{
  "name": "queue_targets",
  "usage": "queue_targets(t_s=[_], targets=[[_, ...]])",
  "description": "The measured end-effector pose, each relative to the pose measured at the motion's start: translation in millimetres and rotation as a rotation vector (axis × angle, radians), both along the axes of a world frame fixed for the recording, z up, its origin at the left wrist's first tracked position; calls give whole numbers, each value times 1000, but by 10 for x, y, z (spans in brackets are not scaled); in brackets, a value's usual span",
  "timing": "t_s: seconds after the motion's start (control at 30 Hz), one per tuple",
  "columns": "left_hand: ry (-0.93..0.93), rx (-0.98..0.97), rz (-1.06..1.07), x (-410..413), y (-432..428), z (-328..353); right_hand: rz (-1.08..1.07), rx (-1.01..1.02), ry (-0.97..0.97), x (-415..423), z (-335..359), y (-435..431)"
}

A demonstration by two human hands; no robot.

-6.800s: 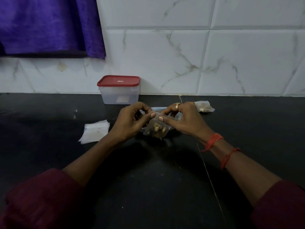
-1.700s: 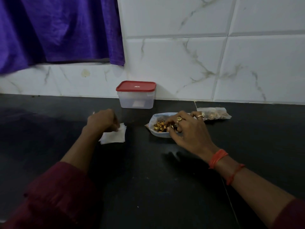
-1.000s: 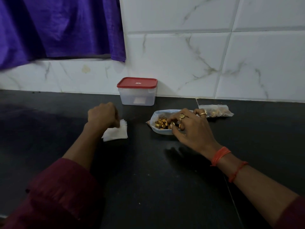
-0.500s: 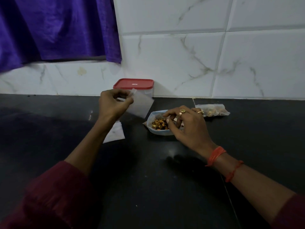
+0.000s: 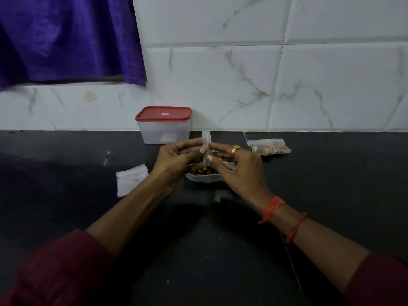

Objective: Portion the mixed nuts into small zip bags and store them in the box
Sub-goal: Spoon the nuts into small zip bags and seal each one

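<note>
An empty small zip bag stands edge-on between my hands, above the bowl of mixed nuts. My left hand pinches it from the left and my right hand pinches it from the right. The bowl is mostly hidden behind my hands. A clear box with a red lid stands shut by the wall. A filled zip bag of nuts lies on the counter to the right. A stack of empty zip bags lies to the left.
The black counter meets a white marble-tiled wall at the back. A purple curtain hangs at the upper left. A thin seam runs across the counter on the right.
My left hand picked one empty bag off the stack and carried it right over the bowl. My right hand left the nuts and took hold of the bag too.
</note>
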State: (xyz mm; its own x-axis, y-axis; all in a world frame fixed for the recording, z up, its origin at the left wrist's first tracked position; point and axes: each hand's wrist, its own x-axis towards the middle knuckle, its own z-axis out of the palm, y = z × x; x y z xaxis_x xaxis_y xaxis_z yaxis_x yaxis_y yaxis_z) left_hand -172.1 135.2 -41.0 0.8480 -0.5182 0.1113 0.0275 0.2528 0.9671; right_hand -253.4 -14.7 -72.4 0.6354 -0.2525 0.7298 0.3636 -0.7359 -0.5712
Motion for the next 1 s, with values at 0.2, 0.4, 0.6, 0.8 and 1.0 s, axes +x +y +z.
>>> queue_targets(t_s=[0.2,0.4,0.6,0.8,1.0], targets=[[49,11,-20,-17,12,-21,-15,-78,-54,9,-5,23],[-67,12,-27,37,33,-39,147,175,60,-2,11,23],[-191,106,19,21,16,-55,24,238,84,0,-4,14],[-226,144,107,-3,-9,-75,-58,129,51,-9,1,56],[-237,174,169,2,-39,-93,-216,79,15,38,20,36]])
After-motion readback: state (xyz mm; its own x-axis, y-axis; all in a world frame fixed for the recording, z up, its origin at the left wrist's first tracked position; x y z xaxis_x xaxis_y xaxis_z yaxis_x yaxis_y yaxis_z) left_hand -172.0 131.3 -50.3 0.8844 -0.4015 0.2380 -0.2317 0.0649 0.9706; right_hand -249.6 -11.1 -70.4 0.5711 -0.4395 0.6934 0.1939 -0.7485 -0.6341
